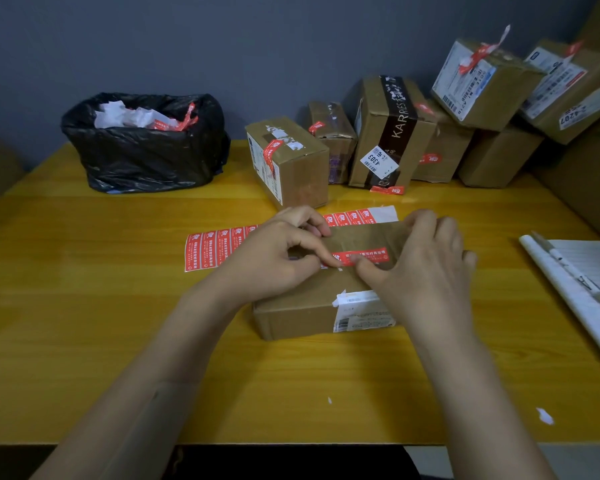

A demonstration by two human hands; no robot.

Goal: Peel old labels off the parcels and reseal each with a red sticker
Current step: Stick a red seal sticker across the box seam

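The left hand [278, 258] pinches the red sticker [371, 254] by its left end on the near cardboard parcel [298, 313]. The right hand [420, 271] grips that parcel, thumb pressing the sticker.

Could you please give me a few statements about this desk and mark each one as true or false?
1. The left hand and right hand both touch the red sticker on top of the flat parcel. True.
2. The sticker sheet lies on the person's side of that parcel. False: it lies behind it, on the far side.
3. The black bin bag holds paper scraps. True.
4. The pen lies beside the bin bag. False: it lies on the notebook at the right.
5. A white label is on the flat parcel's near edge. True.
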